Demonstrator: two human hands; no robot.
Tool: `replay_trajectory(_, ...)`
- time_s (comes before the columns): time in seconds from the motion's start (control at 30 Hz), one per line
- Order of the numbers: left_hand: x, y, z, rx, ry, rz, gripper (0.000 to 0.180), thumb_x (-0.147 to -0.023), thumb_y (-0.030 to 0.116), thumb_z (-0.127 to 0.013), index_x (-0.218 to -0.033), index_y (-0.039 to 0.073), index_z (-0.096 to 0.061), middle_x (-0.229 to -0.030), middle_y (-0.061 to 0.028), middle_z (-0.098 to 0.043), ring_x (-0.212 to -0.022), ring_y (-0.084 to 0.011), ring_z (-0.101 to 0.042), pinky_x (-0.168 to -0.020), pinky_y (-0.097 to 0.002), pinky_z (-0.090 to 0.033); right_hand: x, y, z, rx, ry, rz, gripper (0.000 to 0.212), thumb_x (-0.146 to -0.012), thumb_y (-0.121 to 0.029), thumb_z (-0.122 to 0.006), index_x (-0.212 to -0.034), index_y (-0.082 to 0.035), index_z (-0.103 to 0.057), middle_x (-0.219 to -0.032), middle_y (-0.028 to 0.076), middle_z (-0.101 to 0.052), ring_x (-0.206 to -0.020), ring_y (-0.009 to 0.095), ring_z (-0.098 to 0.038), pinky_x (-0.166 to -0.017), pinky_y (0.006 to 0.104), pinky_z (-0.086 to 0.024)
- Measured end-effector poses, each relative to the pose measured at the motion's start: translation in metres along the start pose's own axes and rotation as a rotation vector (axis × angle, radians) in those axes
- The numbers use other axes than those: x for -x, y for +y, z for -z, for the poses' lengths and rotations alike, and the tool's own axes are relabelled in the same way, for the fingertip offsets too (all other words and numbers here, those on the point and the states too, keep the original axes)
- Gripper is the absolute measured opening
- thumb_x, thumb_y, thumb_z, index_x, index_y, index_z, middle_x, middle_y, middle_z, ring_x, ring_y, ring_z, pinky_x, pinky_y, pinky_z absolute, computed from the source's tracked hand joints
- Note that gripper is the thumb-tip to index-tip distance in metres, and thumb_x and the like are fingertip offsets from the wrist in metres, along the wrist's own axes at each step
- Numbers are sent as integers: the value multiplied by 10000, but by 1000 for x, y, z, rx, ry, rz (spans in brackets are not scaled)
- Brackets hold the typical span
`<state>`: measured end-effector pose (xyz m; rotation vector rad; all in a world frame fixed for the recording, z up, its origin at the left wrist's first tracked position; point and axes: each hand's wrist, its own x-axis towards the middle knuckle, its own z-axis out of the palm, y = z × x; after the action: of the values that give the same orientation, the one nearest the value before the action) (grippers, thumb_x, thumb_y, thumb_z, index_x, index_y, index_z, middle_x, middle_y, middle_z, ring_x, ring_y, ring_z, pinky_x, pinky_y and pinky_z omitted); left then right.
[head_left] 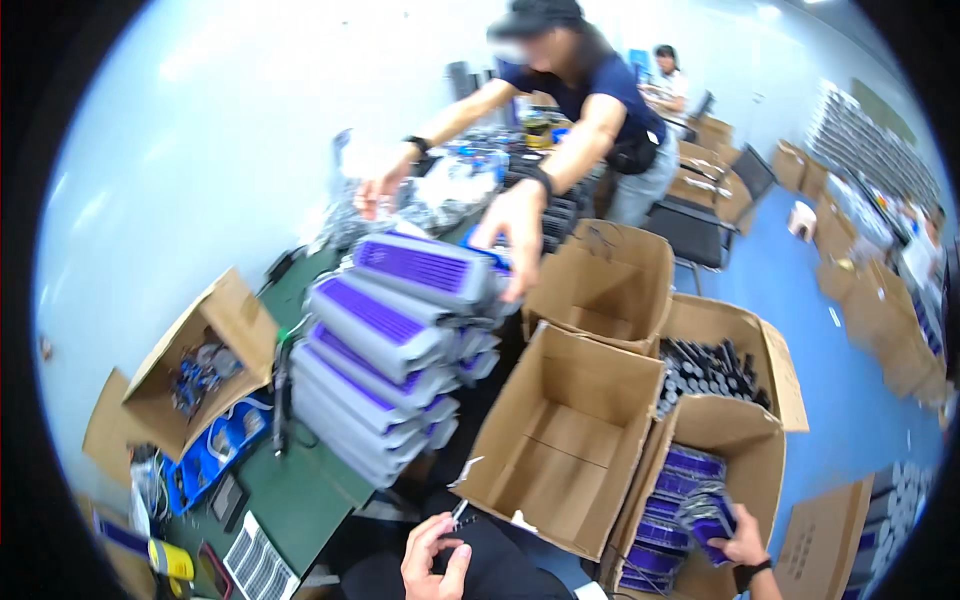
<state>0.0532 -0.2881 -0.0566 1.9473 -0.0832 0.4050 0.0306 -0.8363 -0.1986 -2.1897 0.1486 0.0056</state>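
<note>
My right hand (745, 548), with a black band on the wrist, grips a grey-and-purple unit (703, 518) inside an open cardboard box (745, 432) that holds several more of the same units. My left hand (435, 565) rests over my dark lap, fingers pinched on a small thin light-coloured tool (459, 513). An empty open cardboard box (560, 440) stands between my two hands. A tall leaning stack of grey-and-purple units (385, 370) sits on the green table (300, 490) to my left.
A co-worker in a dark blue shirt leans over the table, one hand (515, 235) on the stack's top. Another box holds black cylinders (710, 368); an empty one (610, 270) stands behind. A tipped box (200, 365) with blue parts lies at left. Chairs and more boxes line the blue floor.
</note>
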Motion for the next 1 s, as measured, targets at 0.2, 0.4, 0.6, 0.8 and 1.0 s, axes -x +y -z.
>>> replay_trajectory(0.2,-10,43,72,682,154,321,592,-1129,235,-562,-1643,42,-341,-1557,-187,-490,-1362,-338,-590,-968,-508,-633,-40,-301,-6,348,-70,750,824,-563,-214,-948,-1305,-29,-641,-1201,184,-707,-1118,373,-697,-1024,469,-555)
replay_trajectory(0.4,9,51,184,576,628,30,643,-1134,426,-498,-1638,53,-354,-1570,-180,-484,-1409,-340,-525,-1025,-589,-591,-34,-501,-186,337,-187,1403,571,-748,-137,-732,-1287,18,-624,-1226,184,-664,-1158,358,-641,-1047,465,-516)
replay_trajectory(0.6,53,22,295,582,1133,142,601,-1107,498,-485,-1572,119,-481,-1539,-203,-494,-1396,-309,-485,-1042,-427,-507,10,-581,-339,250,-184,1473,555,-744,-35,-707,-1279,63,-599,-1147,197,-637,-1113,378,-628,-1029,467,-507)
replay_trajectory(0.8,66,-61,337,535,1077,184,636,-1151,461,-484,-1612,29,-415,-1602,-193,-447,-1465,-299,-434,-1235,-449,-339,30,-570,-446,307,-45,1572,434,-950,-210,-584,-1296,52,-605,-1193,232,-638,-1153,388,-625,-1059,494,-489)
replay_trajectory(1.0,57,-119,327,180,1091,302,580,-1063,123,-667,-1594,42,-447,-1584,-230,-472,-1434,-281,-497,-1198,-411,-398,30,-530,-500,228,-112,1551,466,-985,-218,-544,-1386,14,-593,-1345,254,-624,-1325,416,-580,-1182,542,-417)
